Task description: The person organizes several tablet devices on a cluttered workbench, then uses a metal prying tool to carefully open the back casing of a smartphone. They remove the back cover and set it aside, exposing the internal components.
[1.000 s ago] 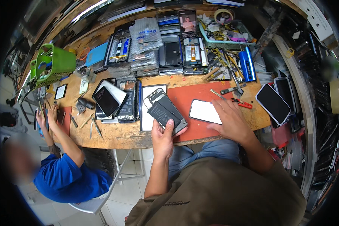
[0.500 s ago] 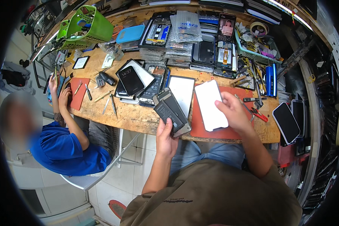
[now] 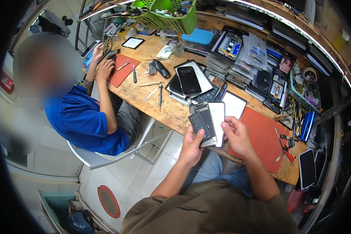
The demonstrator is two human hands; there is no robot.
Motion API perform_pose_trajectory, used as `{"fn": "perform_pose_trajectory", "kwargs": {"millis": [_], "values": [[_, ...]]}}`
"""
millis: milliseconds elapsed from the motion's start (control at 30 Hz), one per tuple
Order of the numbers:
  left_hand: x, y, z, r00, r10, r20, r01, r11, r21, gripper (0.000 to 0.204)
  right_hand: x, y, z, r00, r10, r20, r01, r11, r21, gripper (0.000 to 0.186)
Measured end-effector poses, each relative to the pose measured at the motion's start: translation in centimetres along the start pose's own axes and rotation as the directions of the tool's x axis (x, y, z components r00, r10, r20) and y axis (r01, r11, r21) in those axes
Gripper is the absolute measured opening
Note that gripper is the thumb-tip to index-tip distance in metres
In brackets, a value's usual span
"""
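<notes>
My left hand (image 3: 191, 146) grips a dark battery (image 3: 201, 123) together with a grey metal-edged phone part behind it, thumb across the lower end. With fingers and thumb my right hand (image 3: 236, 134) pinches the right edge of a white phone panel (image 3: 217, 124). The panel stands upright beside the battery and overlaps the metal part. Both hands are held over the front edge of the wooden bench. Close behind them lie a white tablet-like panel (image 3: 234, 106) and a black phone (image 3: 188, 80) with a lit screen, resting on a stack of devices.
A red mat (image 3: 261, 134) lies to the right with red-handled pliers (image 3: 288, 153). Stacked bubble-wrapped parts (image 3: 251, 54) and a green basket (image 3: 175, 17) stand at the back. A co-worker in a blue shirt (image 3: 82, 117) sits at left. Screwdrivers and tweezers (image 3: 160, 98) lie nearer.
My right hand has brought the white panel left, from above the red mat to against the parts in my left hand. The view has turned left, showing more of the co-worker.
</notes>
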State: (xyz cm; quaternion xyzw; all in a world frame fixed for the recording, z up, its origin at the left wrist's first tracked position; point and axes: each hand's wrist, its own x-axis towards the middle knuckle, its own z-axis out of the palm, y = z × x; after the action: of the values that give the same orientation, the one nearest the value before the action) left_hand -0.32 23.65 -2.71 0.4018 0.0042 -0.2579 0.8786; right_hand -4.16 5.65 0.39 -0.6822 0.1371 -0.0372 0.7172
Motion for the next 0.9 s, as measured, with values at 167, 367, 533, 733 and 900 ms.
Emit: {"fn": "perform_pose_trajectory", "kwargs": {"millis": [167,367,533,733,900], "values": [[4.0,8.8,-5.8,0.956,0.235,-0.174,-0.228,0.972,0.062,0.030,-2.1,1.1,-2.5,0.986,-0.164,-0.041,0.155,0.973,-0.171,0.026],[15.6,25.9,-16.0,0.820,0.453,-0.350,-0.414,0.892,0.183,0.012,-6.9,2.1,-3.7,0.932,-0.349,-0.097,0.256,0.824,-0.505,0.013],[22.0,30.9,-23.4,0.733,0.537,-0.418,-0.474,0.843,0.252,0.022,-7.9,3.2,-2.2,0.793,-0.609,-0.024,0.416,0.570,-0.709,0.016],[25.8,31.3,-27.7,0.728,0.516,-0.452,-0.366,0.849,0.381,0.024,-7.3,3.3,-2.2,0.764,-0.639,0.089,0.445,0.422,-0.790,0.018],[27.7,31.9,-28.4,0.734,0.510,-0.449,-0.266,0.824,0.501,0.026,-7.4,3.6,-1.6,0.761,-0.640,0.104,0.390,0.323,-0.862,0.020]]}}
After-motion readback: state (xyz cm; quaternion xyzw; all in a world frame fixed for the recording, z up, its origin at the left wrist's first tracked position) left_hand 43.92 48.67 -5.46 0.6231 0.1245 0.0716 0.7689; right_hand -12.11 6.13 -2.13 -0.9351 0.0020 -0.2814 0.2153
